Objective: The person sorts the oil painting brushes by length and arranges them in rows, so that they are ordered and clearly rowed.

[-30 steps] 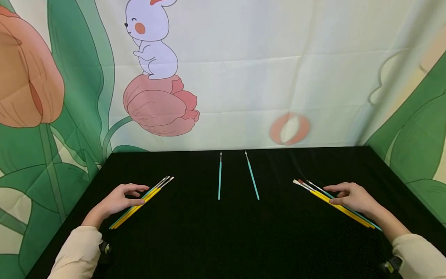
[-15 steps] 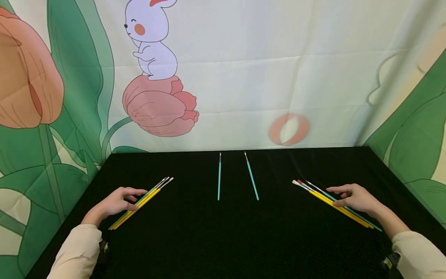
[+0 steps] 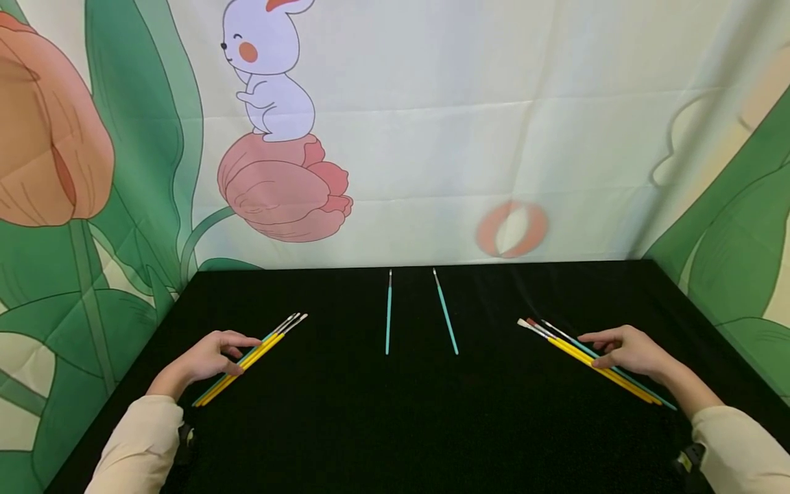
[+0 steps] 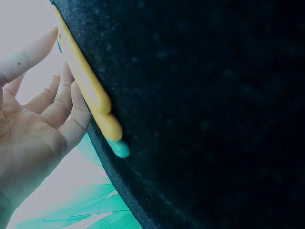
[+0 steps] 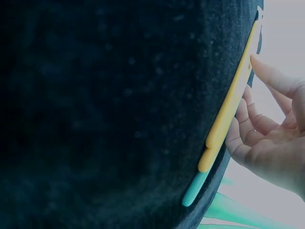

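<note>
On the left of the black table, two yellow paintbrushes and a teal paintbrush lie slanted side by side. My left hand rests over their handles, thumb and forefinger touching them with the fingers loosely bent. A mirrored group lies on the right: two yellow paintbrushes and a teal paintbrush, bristles towards the middle. Over those handles is my right hand, its thumb on the yellow handle and its other fingers relaxed beside them, as the right wrist view shows.
Two more teal paintbrushes lie apart in the middle, one nearly straight and one tilted, bristles at the far edge. Behind the black table hangs a printed curtain with a rabbit and tulips.
Both thumbs have drawn back slightly across the handles towards their own sides. The paintbrushes have stayed in place on the table.
</note>
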A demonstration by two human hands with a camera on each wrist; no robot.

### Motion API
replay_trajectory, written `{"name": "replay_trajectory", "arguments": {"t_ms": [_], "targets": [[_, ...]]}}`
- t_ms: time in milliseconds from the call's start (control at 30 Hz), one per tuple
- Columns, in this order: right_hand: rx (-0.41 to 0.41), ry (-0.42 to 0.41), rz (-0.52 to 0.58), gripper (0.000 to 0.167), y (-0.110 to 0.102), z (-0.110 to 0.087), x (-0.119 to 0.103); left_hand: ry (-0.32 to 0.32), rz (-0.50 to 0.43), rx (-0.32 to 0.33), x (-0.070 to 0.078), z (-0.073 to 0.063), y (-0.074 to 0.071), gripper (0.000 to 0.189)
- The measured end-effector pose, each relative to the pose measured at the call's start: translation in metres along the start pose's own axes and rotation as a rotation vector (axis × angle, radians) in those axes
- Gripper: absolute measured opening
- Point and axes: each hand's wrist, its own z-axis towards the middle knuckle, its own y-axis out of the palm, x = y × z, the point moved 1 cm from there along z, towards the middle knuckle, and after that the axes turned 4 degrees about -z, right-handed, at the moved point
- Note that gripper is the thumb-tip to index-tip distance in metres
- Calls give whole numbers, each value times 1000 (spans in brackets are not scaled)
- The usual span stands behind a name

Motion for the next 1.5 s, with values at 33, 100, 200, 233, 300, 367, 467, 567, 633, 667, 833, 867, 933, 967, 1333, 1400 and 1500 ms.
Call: {"name": "replay_trajectory", "arguments": {"t_ms": [33, 100, 200, 233, 300, 367, 467, 567, 633, 667, 833, 867, 933, 967, 1333, 1400, 1500], "targets": [[-2, -5, 2, 51, 0, 0, 0, -2, 0, 1, 0, 0, 0, 50], [-7, -12, 8, 50, 1, 0, 0, -4, 2, 5, 0, -1, 0, 49], [-10, -14, 13, 49, 3, -1, -1, 2, -5, 0, 1, -1, 0, 49], [-9, -13, 13, 48, 3, -1, -1, 3, -10, -3, 1, -1, 0, 49], [-11, -22, 9, 47, 2, -2, -1, 2, -19, -5, 1, 0, 0, 49], [-1, -20, -9, 46, 2, -2, -2, -10, -29, -2, 0, 1, 1, 49], [13, -26, -32, 45, 2, -2, -3, -39, -41, 6, 1, 2, 1, 49], [27, -17, -40, 45, 2, -2, -3, -64, -48, 9, 2, 2, 2, 48], [30, -16, -38, 45, 3, -2, -2, -72, -50, 8, 2, 2, 3, 48], [31, -17, -37, 45, 2, -2, -2, -77, -51, 10, 2, 2, 3, 48], [36, -12, -23, 44, 2, -1, 0, -73, -28, 19, 3, 2, 3, 48], [34, -14, -18, 44, 2, -1, 0, -75, -25, 24, 2, 3, 3, 48], [29, -6, -5, 44, 3, -1, 0, -73, -16, 29, 2, 3, 3, 47], [27, -4, -2, 45, 3, -1, 0, -68, -15, 28, 2, 3, 2, 47], [-10, -8, 25, 47, 2, -1, -1, -61, -7, 39, 4, 2, -1, 44], [-10, -7, 35, 46, 2, -2, -1, -63, -6, 45, 4, 1, -1, 43], [1, -7, 27, 43, 2, -3, -1, -58, -22, 49, 3, 0, -2, 42]]}}
